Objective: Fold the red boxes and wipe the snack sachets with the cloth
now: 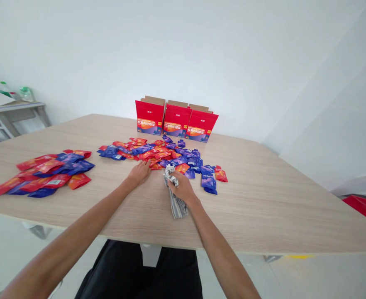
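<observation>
My right hand [183, 189] is closed round a grey-and-white striped cloth [178, 205], whose loose end hangs down onto the table. At the near edge of a spread pile of red pouches [154, 153] and blue-purple pouches [191, 158], my left hand [140, 172] rests with its fingers stretched toward the red ones. Its fingertips meet the pile, and I see nothing held in it. Just beyond the cloth lie an orange-red pouch [182, 167] and several blue ones.
Three red printed boxes [176, 120] with raised flaps stand against the wall behind the pile. A second pile of pouches [52, 170] lies at the left on the wooden table [264, 199]. A side desk [18, 108] stands far left; a red container [363, 209] is at the right.
</observation>
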Demonstrator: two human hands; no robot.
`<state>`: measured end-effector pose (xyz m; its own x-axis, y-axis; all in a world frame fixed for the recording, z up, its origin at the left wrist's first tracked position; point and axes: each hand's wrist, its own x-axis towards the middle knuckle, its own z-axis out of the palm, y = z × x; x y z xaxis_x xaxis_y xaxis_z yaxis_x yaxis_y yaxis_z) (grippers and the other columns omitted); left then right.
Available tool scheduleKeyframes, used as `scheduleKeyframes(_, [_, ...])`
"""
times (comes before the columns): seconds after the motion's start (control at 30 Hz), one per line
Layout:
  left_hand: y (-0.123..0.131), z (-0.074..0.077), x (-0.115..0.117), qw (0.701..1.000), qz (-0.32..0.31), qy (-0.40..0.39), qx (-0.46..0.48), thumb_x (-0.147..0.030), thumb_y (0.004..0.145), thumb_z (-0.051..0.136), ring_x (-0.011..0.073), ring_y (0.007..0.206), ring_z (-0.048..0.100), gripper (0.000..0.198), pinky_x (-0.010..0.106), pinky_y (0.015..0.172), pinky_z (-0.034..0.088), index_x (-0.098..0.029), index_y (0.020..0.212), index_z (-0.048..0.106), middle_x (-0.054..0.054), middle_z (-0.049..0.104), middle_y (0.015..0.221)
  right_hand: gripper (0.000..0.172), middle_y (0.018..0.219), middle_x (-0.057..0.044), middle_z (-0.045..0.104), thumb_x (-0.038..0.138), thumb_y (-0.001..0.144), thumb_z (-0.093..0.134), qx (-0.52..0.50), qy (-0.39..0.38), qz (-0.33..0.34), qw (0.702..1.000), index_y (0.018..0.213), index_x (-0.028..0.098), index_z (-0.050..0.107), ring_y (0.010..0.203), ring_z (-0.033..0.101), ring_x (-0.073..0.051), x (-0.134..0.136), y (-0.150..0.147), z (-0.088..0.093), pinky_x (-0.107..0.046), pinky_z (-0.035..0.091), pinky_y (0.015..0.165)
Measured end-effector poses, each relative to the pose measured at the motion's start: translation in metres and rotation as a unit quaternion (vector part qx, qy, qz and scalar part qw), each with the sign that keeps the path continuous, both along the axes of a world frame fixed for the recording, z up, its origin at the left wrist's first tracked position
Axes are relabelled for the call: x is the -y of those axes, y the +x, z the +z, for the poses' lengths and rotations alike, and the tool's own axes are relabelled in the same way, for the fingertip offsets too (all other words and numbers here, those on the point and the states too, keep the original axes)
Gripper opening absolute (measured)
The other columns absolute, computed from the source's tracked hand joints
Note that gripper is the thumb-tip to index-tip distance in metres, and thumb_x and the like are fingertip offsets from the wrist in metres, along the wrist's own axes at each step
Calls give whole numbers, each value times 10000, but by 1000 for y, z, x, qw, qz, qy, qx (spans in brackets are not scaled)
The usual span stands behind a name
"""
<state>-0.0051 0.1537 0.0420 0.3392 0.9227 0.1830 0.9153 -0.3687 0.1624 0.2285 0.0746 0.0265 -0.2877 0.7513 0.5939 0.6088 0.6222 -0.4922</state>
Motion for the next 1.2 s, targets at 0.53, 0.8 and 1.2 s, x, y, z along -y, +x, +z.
scheduleKeyframes(0.53, [35,-24,68,513,-16,-390,764,-144,775,538,179,626,632,144,287,663,559,-150,720,671,59,694,673,327,1138,-99,654,171,882,668,129,23,68,989,1206,212,678,1062,629,-265,11,-24,7,-395,540,945])
scheduleKeyframes(0.8, [32,-23,68,482,-20,-400,780,-184,944,529,194,701,665,257,297,709,560,-141,796,734,89,757,801,264,1105,-86,665,213,874,733,169,24,94,981,1138,209,713,1030,627,-252,15,-31,9,-384,530,951])
scheduleKeyframes(1.2, [31,-24,69,465,-38,-445,764,-202,1019,516,195,779,706,281,297,788,582,-122,902,758,113,776,902,297,1153,-116,664,194,896,688,160,34,47,985,1193,187,691,1063,625,-275,14,-26,8,-399,541,963])
